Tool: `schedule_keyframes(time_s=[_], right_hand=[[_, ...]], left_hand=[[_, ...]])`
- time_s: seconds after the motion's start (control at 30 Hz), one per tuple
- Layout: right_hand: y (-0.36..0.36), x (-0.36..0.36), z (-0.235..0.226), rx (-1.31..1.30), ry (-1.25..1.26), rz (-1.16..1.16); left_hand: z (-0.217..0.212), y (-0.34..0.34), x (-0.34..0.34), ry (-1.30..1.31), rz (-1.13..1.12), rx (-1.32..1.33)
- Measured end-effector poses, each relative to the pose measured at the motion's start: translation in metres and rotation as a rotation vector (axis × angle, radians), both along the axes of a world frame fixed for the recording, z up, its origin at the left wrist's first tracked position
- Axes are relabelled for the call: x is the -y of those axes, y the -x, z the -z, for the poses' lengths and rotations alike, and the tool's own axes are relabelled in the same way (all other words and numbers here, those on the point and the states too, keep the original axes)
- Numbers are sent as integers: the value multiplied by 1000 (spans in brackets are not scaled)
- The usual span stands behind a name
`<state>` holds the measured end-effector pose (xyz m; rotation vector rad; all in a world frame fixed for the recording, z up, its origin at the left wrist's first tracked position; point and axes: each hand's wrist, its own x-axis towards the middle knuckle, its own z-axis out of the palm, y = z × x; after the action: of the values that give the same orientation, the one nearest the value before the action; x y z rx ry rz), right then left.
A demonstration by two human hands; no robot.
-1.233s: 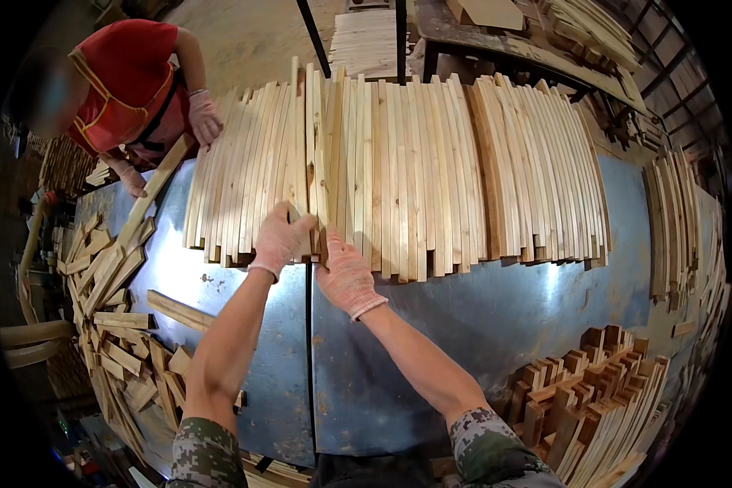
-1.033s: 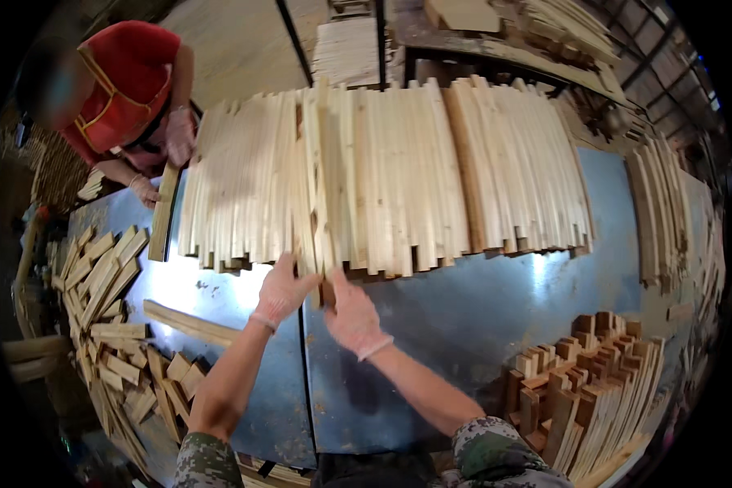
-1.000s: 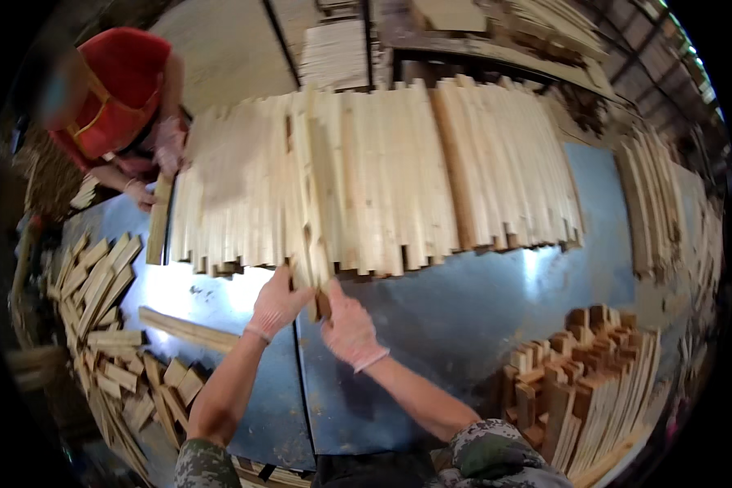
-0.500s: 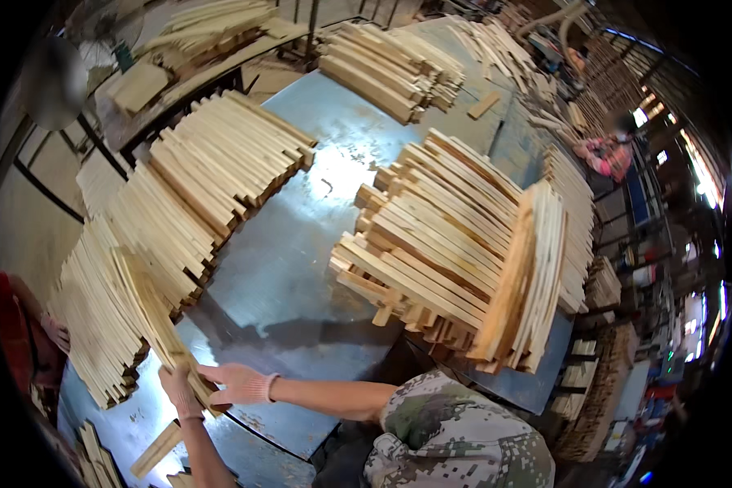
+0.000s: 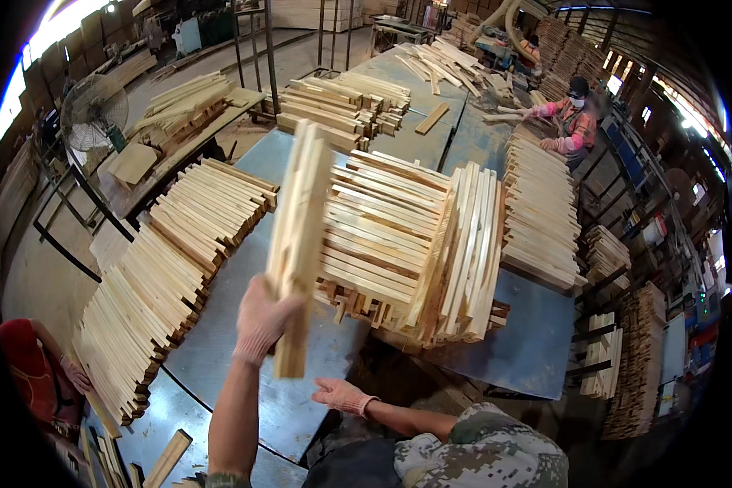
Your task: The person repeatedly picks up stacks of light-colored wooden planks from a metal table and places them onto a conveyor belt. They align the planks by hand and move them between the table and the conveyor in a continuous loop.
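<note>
My left hand point(image 5: 264, 321), in a pale knit glove, grips a few pale wooden slats point(image 5: 299, 220) pressed together and raised nearly upright over the table. They are slightly blurred, and their exact number is hard to make out. Lower and to the right, my right hand point(image 5: 343, 396), also gloved, is empty, its fingers stretched toward the left near the table's edge. Just beyond the raised slats lies a layered stack of slats point(image 5: 382, 240), partly covered by them. Across the stack's right side, more slats point(image 5: 468, 252) run lengthwise away from me.
A long row of slats point(image 5: 167, 272) lines the table's left side, near a person in red point(image 5: 32, 366). Another row point(image 5: 537, 220) lies at the right, beside a co-worker in pink point(image 5: 569, 122). Further piles point(image 5: 342, 106) sit at the back of the metal table point(image 5: 537, 333).
My left hand has lifted the slats from the left row, swinging them up and rightward. My right hand has let go of them and moved right. The view has turned.
</note>
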<state>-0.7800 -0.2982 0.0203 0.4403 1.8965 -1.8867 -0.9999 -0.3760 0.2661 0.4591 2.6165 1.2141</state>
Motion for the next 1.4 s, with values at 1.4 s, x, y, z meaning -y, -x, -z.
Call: schedule_keyframes(time_s=[1.4], right_hand=[[504,156,79,-482,-699,-376]], left_hand=[[317,69,445,-203,-1451,284]])
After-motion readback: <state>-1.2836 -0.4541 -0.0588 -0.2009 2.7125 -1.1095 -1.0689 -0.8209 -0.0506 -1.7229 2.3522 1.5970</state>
